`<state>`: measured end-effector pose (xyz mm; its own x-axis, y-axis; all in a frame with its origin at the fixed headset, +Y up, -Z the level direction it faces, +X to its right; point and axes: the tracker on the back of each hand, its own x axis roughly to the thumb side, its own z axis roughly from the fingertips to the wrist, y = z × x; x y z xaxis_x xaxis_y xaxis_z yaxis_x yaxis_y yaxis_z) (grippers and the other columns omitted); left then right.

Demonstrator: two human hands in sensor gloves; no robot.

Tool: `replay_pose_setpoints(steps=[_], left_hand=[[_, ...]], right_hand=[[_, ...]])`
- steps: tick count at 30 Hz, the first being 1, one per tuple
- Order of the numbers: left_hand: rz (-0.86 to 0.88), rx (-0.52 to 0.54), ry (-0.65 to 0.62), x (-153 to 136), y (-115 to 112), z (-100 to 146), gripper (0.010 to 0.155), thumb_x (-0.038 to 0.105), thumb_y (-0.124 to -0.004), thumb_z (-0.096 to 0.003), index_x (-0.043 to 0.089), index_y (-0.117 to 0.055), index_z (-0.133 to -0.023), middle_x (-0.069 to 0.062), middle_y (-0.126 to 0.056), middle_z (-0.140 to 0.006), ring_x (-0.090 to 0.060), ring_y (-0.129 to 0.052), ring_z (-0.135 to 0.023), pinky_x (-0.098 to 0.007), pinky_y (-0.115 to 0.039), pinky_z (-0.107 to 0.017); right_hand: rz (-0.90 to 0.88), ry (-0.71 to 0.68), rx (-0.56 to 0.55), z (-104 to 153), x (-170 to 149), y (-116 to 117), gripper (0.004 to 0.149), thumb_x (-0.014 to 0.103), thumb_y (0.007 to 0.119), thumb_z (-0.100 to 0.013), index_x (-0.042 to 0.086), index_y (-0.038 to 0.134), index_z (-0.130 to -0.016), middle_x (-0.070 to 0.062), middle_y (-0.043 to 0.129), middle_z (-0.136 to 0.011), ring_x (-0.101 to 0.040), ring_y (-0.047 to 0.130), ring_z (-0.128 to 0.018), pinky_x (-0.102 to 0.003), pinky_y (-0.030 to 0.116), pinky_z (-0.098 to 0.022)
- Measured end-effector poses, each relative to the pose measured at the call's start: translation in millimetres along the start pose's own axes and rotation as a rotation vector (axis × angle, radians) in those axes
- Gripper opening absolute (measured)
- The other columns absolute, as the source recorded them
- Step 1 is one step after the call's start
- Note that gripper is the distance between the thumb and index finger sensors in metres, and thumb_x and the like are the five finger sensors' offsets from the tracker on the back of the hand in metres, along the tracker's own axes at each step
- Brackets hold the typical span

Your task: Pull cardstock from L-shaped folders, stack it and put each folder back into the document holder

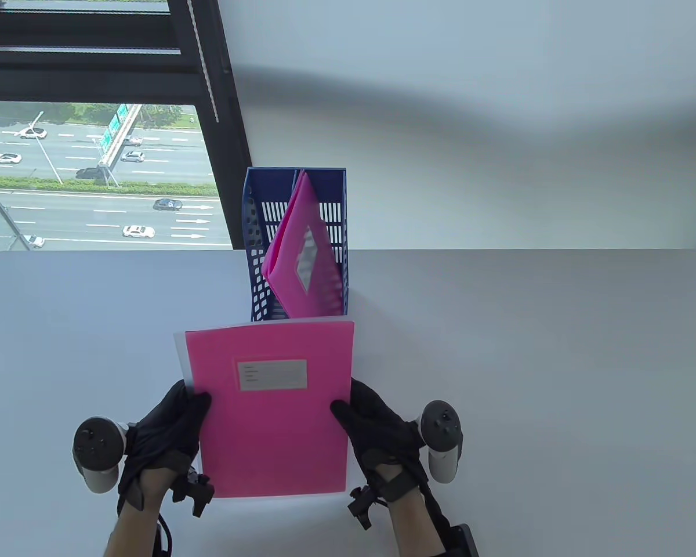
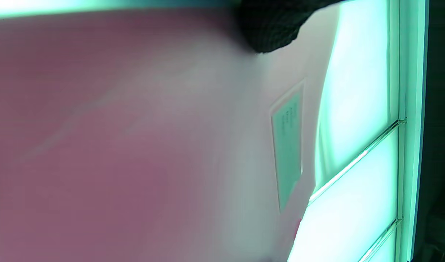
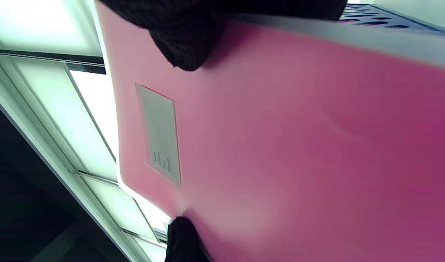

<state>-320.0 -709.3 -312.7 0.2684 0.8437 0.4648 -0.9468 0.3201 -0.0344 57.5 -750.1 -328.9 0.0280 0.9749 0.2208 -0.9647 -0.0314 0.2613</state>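
**Both hands hold a pink folder in front of the holder**

Nearest the bottom edge of the table view, the left hand (image 1: 162,441) grips the left edge of a pink folder (image 1: 269,406), thumb lying on its face. The right hand (image 1: 383,441) grips the right edge the same way, thumb on top and fingers hidden underneath. The folder is held face up above the white counter (image 1: 528,377), its grey label (image 1: 272,375) towards the far end. A thin strip of white cardstock (image 1: 179,355) shows along the folder's left and bottom edges, inside it. In the right wrist view the thumb tip (image 3: 186,51) presses on the pink face near the label.

Just beyond the folder's far edge stands the blue document holder (image 1: 261,243), upright on the counter. A second pink folder (image 1: 301,255) leans tilted inside it. Behind the counter is a window (image 1: 93,174) overlooking a road.
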Motion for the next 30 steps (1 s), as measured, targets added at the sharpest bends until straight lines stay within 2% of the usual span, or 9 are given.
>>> replay_pose_setpoints(steps=[3, 8, 12, 15, 18, 22, 24, 26, 30], left_hand=[[0.152, -0.029, 0.002, -11, -2, -1, 0.046, 0.041, -0.069, -0.0601, 0.024, -0.073, -0.102, 0.003, -0.09, -0.083, -0.03, -0.101, -0.072, -0.057, -0.067, -0.07], [0.462, -0.204, 0.078, -40, -11, -2, 0.063, 0.054, -0.066, -0.0632, 0.022, -0.052, -0.116, -0.011, -0.079, -0.098, -0.034, -0.1, -0.073, -0.056, -0.067, -0.068], [0.516, -0.325, 0.112, -51, -18, -1, 0.068, 0.06, -0.065, -0.0638, 0.021, -0.048, -0.117, -0.013, -0.076, -0.101, -0.036, -0.097, -0.077, -0.057, -0.065, -0.069], [0.47, -0.43, 0.138, -53, -28, -2, 0.062, 0.052, -0.067, -0.0641, 0.02, -0.053, -0.115, -0.012, -0.078, -0.099, -0.035, -0.098, -0.077, -0.056, -0.068, -0.068], [0.456, -0.409, 0.12, -52, -31, -3, 0.047, 0.04, -0.07, -0.0621, 0.018, -0.073, -0.103, -0.006, -0.091, -0.088, -0.031, -0.106, -0.067, -0.053, -0.079, -0.061], [0.401, -0.36, 0.101, -50, -28, -4, 0.045, 0.037, -0.071, -0.0611, 0.016, -0.075, -0.101, -0.005, -0.093, -0.085, -0.031, -0.107, -0.064, -0.052, -0.079, -0.06], [0.377, -0.358, 0.106, -49, -27, -3, 0.045, 0.037, -0.071, -0.0607, 0.015, -0.076, -0.1, -0.005, -0.094, -0.084, -0.031, -0.107, -0.063, -0.052, -0.079, -0.06], [0.372, -0.353, 0.097, -48, -28, -3, 0.045, 0.037, -0.071, -0.0605, 0.015, -0.077, -0.1, -0.006, -0.094, -0.083, -0.031, -0.107, -0.063, -0.053, -0.079, -0.06], [0.376, -0.371, 0.087, -47, -32, -4, 0.045, 0.037, -0.072, -0.0604, 0.015, -0.077, -0.1, -0.006, -0.094, -0.083, -0.031, -0.107, -0.063, -0.052, -0.078, -0.061]], right_hand=[[-0.006, -0.001, -0.013, 1, 0, -2, 0.043, 0.035, 0.082, -0.061, 0.034, 0.068, -0.102, 0.007, 0.086, -0.093, -0.012, 0.099, -0.069, -0.047, 0.06, -0.078], [-0.02, 0.007, -0.02, 1, -3, -6, 0.043, 0.035, 0.082, -0.062, 0.032, 0.068, -0.102, 0.007, 0.086, -0.093, -0.012, 0.099, -0.069, -0.047, 0.06, -0.078], [0.026, 0.006, -0.031, 1, -3, -8, 0.043, 0.035, 0.081, -0.061, 0.032, 0.068, -0.102, 0.007, 0.086, -0.092, -0.013, 0.098, -0.07, -0.047, 0.059, -0.078], [0.013, 0.013, -0.025, 1, -5, -7, 0.043, 0.035, 0.081, -0.062, 0.031, 0.067, -0.103, 0.007, 0.086, -0.092, -0.013, 0.098, -0.069, -0.047, 0.059, -0.078], [0.032, 0.012, -0.031, 1, -5, -8, 0.044, 0.035, 0.08, -0.062, 0.031, 0.065, -0.104, 0.007, 0.085, -0.093, -0.012, 0.097, -0.069, -0.047, 0.059, -0.078], [0.074, -0.001, -0.069, 3, -1, -3, 0.053, 0.036, 0.077, -0.064, 0.033, 0.051, -0.11, 0.01, 0.076, -0.1, -0.012, 0.091, -0.079, -0.047, 0.055, -0.08], [0.151, -0.027, -0.158, 7, 5, -5, 0.056, 0.037, 0.077, -0.064, 0.034, 0.046, -0.112, 0.011, 0.073, -0.103, -0.012, 0.088, -0.083, -0.047, 0.054, -0.08], [0.211, -0.053, -0.243, 11, 11, -8, 0.057, 0.036, 0.078, -0.064, 0.035, 0.046, -0.112, 0.012, 0.071, -0.104, -0.011, 0.087, -0.084, -0.047, 0.054, -0.08], [0.219, -0.072, -0.281, 14, 15, -9, 0.054, 0.036, 0.08, -0.064, 0.036, 0.051, -0.11, 0.012, 0.073, -0.103, -0.01, 0.089, -0.082, -0.046, 0.055, -0.08]])
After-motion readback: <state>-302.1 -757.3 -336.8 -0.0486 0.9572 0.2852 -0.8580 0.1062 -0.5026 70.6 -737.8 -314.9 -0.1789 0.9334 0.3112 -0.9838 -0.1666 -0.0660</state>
